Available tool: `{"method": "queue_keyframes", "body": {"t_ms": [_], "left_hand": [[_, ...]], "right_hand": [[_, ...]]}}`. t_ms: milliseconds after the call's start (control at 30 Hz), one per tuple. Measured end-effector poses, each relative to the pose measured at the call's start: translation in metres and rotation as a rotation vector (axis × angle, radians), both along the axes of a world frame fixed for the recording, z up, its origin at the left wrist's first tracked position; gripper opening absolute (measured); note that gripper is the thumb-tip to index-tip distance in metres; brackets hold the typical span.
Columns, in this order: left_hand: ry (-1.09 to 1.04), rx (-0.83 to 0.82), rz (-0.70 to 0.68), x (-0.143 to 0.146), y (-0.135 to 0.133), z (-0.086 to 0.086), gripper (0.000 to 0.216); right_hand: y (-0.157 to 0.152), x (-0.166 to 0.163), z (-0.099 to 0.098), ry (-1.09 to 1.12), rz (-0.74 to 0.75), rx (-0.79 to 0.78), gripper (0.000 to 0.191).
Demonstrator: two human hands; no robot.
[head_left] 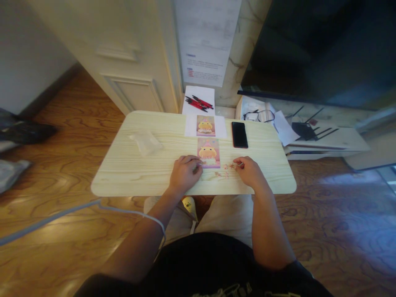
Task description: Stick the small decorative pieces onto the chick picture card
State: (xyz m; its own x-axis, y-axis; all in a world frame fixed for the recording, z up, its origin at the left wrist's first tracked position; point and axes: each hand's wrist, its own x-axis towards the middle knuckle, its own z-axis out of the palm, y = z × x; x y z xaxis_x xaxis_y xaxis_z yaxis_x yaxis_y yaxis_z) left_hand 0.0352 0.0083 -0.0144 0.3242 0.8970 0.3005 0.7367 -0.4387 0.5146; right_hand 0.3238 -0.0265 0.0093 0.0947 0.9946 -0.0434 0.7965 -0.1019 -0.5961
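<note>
Left hand sits curled at the lower left corner of the chick card, which lies flat mid-table; whether it grips anything cannot be told. Right hand has fingertips drawn together at the loose pink pieces just right of the card; hold unconfirmed

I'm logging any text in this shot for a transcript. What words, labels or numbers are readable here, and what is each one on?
No text here can be read.
Wall sheet: a blue heading and red and dark printed lines, all too blurred.
Far cartoon picture: no legible wording.
Near cartoon picture: no legible wording.
Phone: screen dark, no brand visible.
Shirt print: cut off at the picture's edge.
</note>
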Motion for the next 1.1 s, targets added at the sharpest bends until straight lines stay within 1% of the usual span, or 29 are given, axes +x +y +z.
{"method": "queue_keyframes", "body": {"t_ms": [167,333,433,533,600,700,800,933,1100], "left_hand": [[-0.002,0.001,-0.001,0.0,0.0,0.001,0.022],[-0.004,0.008,-0.003,0.0,0.0,0.001,0.022],[-0.008,0.002,0.006,0.0,0.0,0.001,0.022],[-0.009,-0.003,0.008,0.0,-0.001,0.001,0.022],[-0.006,-0.004,0.003,0.0,-0.001,0.001,0.022],[-0.005,-0.003,0.002,0.0,-0.001,0.002,0.022],[-0.005,-0.006,0.001,0.0,-0.001,0.003,0.022],[-0.004,-0.007,0.002,0.0,-0.001,0.003,0.021],[0.006,-0.006,-0.008,-0.001,-0.001,0.002,0.022]], "right_hand": [[0.001,-0.004,-0.003,0.032,0.025,-0.024,0.023],[0.003,-0.006,-0.005,0.023,0.011,-0.039,0.015],[0.002,-0.006,-0.001,0.005,-0.004,-0.029,0.01],[0.002,-0.01,0.005,0.067,-0.043,-0.015,0.005],[0.003,-0.017,0.009,0.168,-0.039,-0.003,0.007],[0.006,-0.03,0.013,0.337,0.012,-0.01,0.011],[0.009,-0.042,0.013,0.411,0.047,-0.036,0.012],[0.013,-0.048,0.008,0.424,0.084,-0.038,0.014],[0.031,-0.056,0.001,0.31,0.157,0.012,0.018]]}}
